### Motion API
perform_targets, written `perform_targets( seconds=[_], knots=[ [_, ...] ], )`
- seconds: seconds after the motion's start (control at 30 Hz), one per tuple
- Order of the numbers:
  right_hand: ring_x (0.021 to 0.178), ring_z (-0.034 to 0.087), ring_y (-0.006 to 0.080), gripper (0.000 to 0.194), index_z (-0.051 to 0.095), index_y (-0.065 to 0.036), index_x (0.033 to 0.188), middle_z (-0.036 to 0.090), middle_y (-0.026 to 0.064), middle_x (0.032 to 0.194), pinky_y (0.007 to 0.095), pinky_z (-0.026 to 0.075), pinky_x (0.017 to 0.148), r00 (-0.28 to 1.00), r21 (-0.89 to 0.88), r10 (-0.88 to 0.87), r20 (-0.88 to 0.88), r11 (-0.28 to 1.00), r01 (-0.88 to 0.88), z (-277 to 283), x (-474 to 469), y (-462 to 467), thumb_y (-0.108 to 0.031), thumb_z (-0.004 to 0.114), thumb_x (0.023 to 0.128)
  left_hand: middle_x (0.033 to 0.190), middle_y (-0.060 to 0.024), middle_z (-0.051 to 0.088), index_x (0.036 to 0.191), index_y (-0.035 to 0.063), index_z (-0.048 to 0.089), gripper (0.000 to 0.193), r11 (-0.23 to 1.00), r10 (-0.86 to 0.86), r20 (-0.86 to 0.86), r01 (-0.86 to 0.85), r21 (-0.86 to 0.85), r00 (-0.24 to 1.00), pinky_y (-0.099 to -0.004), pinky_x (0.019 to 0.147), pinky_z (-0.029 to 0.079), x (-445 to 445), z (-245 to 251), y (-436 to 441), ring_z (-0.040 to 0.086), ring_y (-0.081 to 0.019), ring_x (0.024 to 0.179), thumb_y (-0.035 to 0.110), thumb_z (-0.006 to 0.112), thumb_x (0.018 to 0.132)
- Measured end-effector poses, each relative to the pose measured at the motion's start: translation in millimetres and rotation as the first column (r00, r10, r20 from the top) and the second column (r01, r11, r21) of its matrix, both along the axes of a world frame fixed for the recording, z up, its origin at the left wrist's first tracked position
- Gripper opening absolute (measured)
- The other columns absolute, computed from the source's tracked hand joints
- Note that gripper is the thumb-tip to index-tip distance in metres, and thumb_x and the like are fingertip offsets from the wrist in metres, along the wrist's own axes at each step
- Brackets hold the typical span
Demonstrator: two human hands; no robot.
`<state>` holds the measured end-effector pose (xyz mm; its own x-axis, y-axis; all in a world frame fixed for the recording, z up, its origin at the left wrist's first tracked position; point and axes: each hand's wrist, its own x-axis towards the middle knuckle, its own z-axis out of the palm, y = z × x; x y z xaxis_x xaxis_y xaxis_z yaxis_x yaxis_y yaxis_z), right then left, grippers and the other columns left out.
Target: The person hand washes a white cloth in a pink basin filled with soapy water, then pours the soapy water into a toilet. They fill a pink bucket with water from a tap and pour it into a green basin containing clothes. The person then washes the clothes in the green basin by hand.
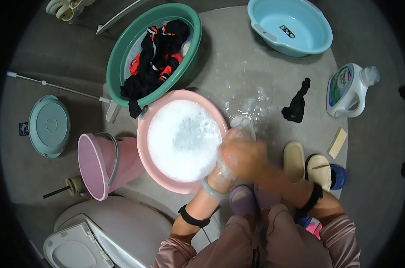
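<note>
A wet white cloth item [243,124], looking like a sock, hangs at the right rim of a pink basin [144,167] filled with sudsy water. My left hand [227,154], covered in foam, is at that rim and grips the white item. Over it lies my right hand [247,157], blurred by motion and pressed against the left one; its fingers cannot be made out clearly. A black sock [295,104] lies flat on the wet floor to the right. Dark clothes with orange trim [155,60] soak in a green basin [195,37] touching the pink one.
A light blue basin [296,30] stands at the upper right, above a white detergent jug [346,90]. Beige slippers [293,160] and a yellowish soap bar [337,143] lie at the right. Left are a pink bucket [128,164], a squeegee [113,111] and a toilet [122,224].
</note>
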<state>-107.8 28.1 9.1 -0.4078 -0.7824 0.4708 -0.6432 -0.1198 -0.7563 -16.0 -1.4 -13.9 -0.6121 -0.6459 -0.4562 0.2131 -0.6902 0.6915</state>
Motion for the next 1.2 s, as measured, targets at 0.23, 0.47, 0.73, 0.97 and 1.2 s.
perform_targets(
  seconds=[0.23,0.47,0.73,0.97,1.2],
  knots=[
    [0.071,0.058,0.0141,0.026,0.065,-0.007,0.104,0.061,0.0058,0.075,0.029,0.048,0.065,0.544,0.353,-0.084,0.835,0.84,-0.412,-70,-81,2,-0.025,0.065,0.084,0.078,-0.0014,0.062,0.084,0.007,0.059,0.015,0.859,0.314,-0.142,-0.217,0.465,0.939,-0.0277,0.068,0.052,-4,20,-37,0.061,-0.0126,0.076,0.018,0.053,0.093],
    [0.074,0.053,0.0074,0.023,0.059,-0.003,0.095,0.06,0.0009,0.082,0.0241,0.043,0.066,0.389,0.109,0.043,0.92,0.926,-0.361,-18,-101,7,-0.025,0.061,0.093,0.092,-0.0082,0.06,0.087,0.003,0.053,0.005,0.875,0.433,-0.119,-0.385,0.294,0.893,-0.0337,0.085,0.054,14,15,-48,0.061,-0.0197,0.084,0.008,0.054,0.089],
    [0.062,0.048,0.0048,0.031,0.055,-0.006,0.089,0.053,-0.0016,0.072,0.0218,0.04,0.056,0.205,0.122,-0.102,0.973,0.989,-0.087,1,-89,-6,-0.036,0.056,0.095,0.088,0.0002,0.053,0.108,0.0063,0.055,0.031,0.997,-0.08,0.094,0.08,0.004,0.992,-0.0204,0.064,0.044,-2,47,-38,0.053,-0.0091,0.074,0.013,0.067,0.079],
    [0.055,0.042,0.0047,0.033,0.059,-0.006,0.083,0.048,-0.0033,0.064,0.0219,0.035,0.049,0.372,0.152,-0.127,0.92,0.988,-0.04,-1,-99,-4,-0.036,0.055,0.095,0.092,-0.0005,0.057,0.092,0.0038,0.064,0.012,0.878,-0.157,0.4,0.313,-0.362,0.903,-0.0275,0.084,0.042,-1,35,-28,0.054,-0.0147,0.087,0.014,0.065,0.087],
    [0.06,0.056,0.0114,0.017,0.061,-0.009,0.085,0.055,-0.0037,0.065,0.0297,0.044,0.053,0.743,0.151,-0.472,0.474,0.875,0.459,15,-19,-18,-0.026,0.059,0.089,0.09,-0.0058,0.062,0.1,0.0064,0.055,0.022,0.906,0.245,-0.003,-0.228,0.356,0.97,-0.0282,0.077,0.051,-20,14,-33,0.062,-0.0159,0.089,0.028,0.051,0.098]
  ],
)
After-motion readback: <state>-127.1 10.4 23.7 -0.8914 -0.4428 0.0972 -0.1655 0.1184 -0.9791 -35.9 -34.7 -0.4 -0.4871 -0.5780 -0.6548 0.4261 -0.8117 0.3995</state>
